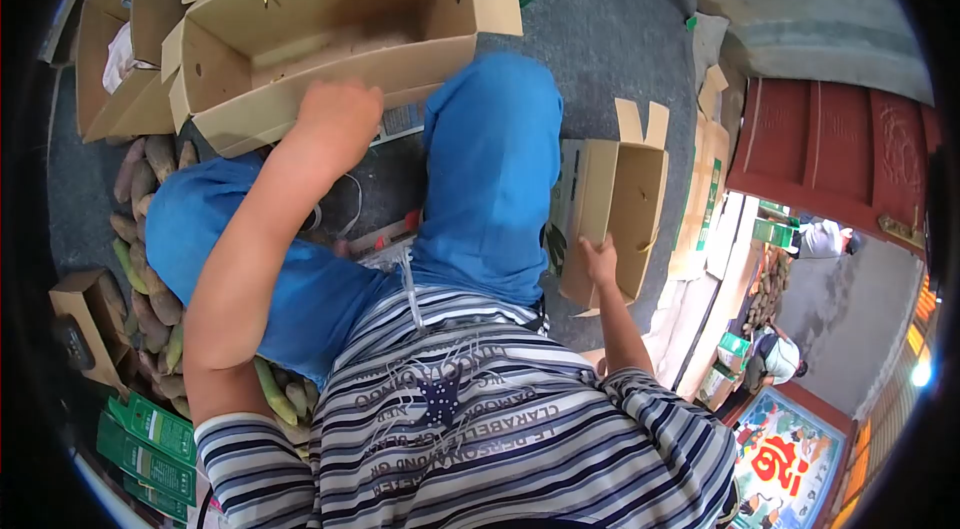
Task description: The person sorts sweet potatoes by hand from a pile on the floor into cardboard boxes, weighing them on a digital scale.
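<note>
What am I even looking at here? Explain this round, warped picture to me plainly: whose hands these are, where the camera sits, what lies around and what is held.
There is no machine here. The single picture comes from a camera worn on a person's head, looking down over a striped shirt and blue trousers with the knees bent; the wide lens bends everything into a circle.

The left hand rests on the near rim of a large open cardboard box in front of the knees. The right hand touches the edge of a smaller open box standing at the person's right; whether either grip is closed cannot be told.

On the dark floor to the left lies a heap of long tubers with green printed cartons beside it. More cardboard boxes stand farther off. At the far right, other people bend over goods near a red door.
</note>
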The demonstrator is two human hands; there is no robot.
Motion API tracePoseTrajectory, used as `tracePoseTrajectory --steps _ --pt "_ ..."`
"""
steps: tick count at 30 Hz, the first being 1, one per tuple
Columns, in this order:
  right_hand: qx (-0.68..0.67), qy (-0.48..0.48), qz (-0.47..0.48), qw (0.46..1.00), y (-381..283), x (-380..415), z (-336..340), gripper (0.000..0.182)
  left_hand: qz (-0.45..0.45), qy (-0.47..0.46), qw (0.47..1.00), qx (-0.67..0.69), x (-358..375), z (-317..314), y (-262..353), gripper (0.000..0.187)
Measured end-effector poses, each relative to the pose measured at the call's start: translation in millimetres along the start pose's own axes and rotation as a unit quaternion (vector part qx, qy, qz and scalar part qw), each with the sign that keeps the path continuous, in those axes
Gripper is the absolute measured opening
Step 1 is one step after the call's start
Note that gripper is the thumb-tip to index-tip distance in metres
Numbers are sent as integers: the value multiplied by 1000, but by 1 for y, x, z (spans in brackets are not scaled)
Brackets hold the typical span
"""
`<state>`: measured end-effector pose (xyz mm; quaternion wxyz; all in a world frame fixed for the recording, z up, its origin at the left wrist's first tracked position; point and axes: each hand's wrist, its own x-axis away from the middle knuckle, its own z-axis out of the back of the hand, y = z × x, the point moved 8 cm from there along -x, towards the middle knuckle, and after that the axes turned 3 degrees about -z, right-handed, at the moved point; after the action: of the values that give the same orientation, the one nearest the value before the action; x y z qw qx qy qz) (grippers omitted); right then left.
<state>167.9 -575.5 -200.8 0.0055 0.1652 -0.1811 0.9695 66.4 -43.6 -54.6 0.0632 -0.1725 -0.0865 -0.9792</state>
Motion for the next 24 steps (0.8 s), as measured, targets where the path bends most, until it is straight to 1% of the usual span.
tracePoseTrajectory --steps 3,4,5,7,9,10,11,12,15,16,17,18,21,23,24 --pt "-1 29 10 1000 -9 9 12 37 -6 12 999 -33 -2 -6 -1 27" --pt "17 84 21 996 -13 1 20 31 -4 16 999 -36 -1 -6 -2 26" --pt "1 87 14 996 -16 -10 25 32 -3 20 999 -40 -1 -6 -1 26" --pt "-31 91 -4 995 -49 -43 42 32 -3 25 999 -45 0 -7 0 25" --pt "-135 147 84 976 -73 -98 49 32 -2 29 998 -49 1 -7 1 25" --pt "-162 149 98 970 -96 -127 54 33 0 29 998 -48 0 -6 2 25" --pt "-129 175 135 967 -112 -167 56 37 2 29 998 -47 0 -6 2 25" --pt "-69 195 137 969 -162 -179 71 39 4 29 999 -46 0 -5 3 25" --pt "39 213 119 969 -253 -266 83 41 1 15 1000 -23 1 -3 3 25" --pt "44 215 115 969 -288 -281 87 40 3 17 1000 -20 1 -1 2 25" --pt "42 193 106 975 -311 -306 80 38 4 19 1000 -16 1 1 1 25" --pt "42 170 98 980 -327 -328 72 37 5 21 1000 -10 0 2 1 25" --pt "58 85 137 985 -350 -356 14 36 10 38 999 20 -1 4 -3 24" --pt "117 77 125 982 -349 -336 -16 36 17 31 999 3 -1 3 -5 24" --pt "130 129 90 979 -351 -316 -13 38 20 28 999 -5 -2 2 -4 23"
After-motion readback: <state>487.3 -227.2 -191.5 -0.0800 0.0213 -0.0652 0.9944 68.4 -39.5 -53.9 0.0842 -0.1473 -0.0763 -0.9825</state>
